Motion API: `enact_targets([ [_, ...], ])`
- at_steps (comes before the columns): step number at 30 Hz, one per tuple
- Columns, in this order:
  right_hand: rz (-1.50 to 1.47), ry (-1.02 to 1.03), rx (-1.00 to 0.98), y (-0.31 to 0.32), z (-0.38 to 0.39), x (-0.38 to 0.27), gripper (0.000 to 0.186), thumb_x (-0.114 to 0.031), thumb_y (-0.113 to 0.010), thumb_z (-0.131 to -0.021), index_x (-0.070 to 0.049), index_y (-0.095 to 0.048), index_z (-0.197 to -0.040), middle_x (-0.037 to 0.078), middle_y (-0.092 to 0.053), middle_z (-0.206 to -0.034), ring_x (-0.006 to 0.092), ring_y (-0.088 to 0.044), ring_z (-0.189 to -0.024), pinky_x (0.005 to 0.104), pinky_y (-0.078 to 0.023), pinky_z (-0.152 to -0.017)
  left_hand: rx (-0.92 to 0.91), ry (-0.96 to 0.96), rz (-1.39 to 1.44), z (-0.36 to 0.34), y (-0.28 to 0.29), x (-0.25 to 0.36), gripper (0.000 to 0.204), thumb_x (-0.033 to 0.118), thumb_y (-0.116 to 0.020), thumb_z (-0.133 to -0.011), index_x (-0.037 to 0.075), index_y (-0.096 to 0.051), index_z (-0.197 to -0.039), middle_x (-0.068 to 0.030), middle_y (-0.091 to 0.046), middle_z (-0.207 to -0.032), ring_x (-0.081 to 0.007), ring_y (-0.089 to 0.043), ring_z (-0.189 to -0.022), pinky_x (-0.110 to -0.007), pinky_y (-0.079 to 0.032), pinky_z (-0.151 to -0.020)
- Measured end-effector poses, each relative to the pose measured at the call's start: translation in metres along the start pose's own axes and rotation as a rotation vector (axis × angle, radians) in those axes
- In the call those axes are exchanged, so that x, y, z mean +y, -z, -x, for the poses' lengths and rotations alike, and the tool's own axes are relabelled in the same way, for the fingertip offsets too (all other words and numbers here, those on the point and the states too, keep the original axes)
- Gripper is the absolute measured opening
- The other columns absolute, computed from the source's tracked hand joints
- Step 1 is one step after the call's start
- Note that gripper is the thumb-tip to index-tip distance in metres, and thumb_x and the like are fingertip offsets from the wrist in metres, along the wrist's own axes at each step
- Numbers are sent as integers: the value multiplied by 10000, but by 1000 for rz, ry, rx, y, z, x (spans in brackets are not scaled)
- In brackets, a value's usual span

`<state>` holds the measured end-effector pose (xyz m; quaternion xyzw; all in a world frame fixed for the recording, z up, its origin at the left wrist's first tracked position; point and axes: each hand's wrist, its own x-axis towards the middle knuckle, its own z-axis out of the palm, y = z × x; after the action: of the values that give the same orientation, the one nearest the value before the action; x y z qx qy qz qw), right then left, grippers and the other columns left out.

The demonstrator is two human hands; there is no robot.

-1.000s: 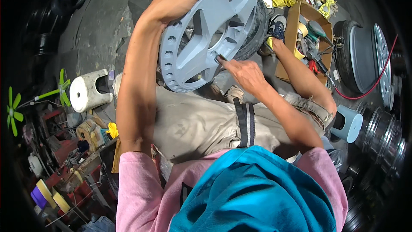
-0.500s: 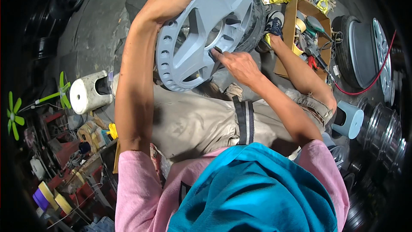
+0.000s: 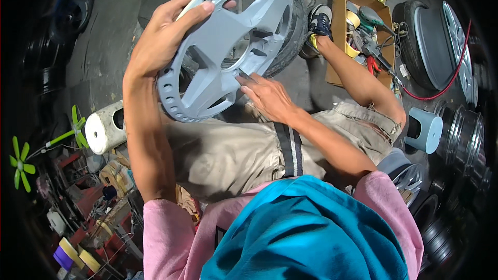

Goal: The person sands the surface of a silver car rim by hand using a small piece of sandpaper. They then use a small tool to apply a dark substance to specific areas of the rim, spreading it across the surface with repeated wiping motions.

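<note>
A grey wheel centre disc (image 3: 220, 41) with open spokes and a ring of bolt holes stands tilted above my lap. My left hand (image 3: 161, 36) grips its upper left rim, thumb on the face and fingers behind. Near the hub, my right hand (image 3: 270, 98) pinches a small dark flat piece (image 3: 245, 77) against a spoke beside one of the lug holes. What that piece is, I cannot make out. A dark tyre (image 3: 300, 39) lies behind the disc, partly hidden by it.
An open cardboard box (image 3: 340, 15) of power tools and tape stands beyond my right foot. Further right are a tyred wheel (image 3: 433, 46), a red hose (image 3: 441, 110), a light blue stool (image 3: 428, 130) and stacked rims (image 3: 459, 135). A white stool (image 3: 101, 132) and green fans (image 3: 21, 165) are left.
The disc has shifted left and a little down, with my left hand still on its rim. My right hand has moved left and down with it, staying near the hub.
</note>
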<state>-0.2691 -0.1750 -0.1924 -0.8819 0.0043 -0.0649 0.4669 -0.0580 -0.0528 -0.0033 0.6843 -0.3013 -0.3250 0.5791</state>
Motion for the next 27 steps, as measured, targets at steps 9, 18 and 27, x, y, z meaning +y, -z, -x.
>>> enact_targets([
  [9,-47,-32,-37,7,-6,11,334,-218,-562,-1069,-86,-689,-1349,252,-705,-1002,460,-681,-870,524,-538,-754,13,69,14,-1,-1,6,522,231,-695,-1010,-40,-593,-1445,-165,-738,-1300,-203,-703,-1167,-319,-543,-1029],
  [18,-263,-75,-58,-6,-12,8,329,-206,-570,-1053,-53,-706,-1310,259,-701,-880,450,-683,-820,502,-539,-729,60,88,89,5,-8,9,428,242,-689,-1030,-6,-662,-1378,-119,-767,-1234,-169,-706,-1106,-321,-556,-993],
  [27,-656,-325,42,-19,-11,-4,384,-306,-536,-1114,-11,-733,-1260,12,-572,-720,78,-505,-665,298,-442,-603,67,111,114,3,-9,11,458,205,-690,-1018,-40,-631,-1401,-160,-757,-1242,-180,-711,-1111,-309,-553,-988],
])
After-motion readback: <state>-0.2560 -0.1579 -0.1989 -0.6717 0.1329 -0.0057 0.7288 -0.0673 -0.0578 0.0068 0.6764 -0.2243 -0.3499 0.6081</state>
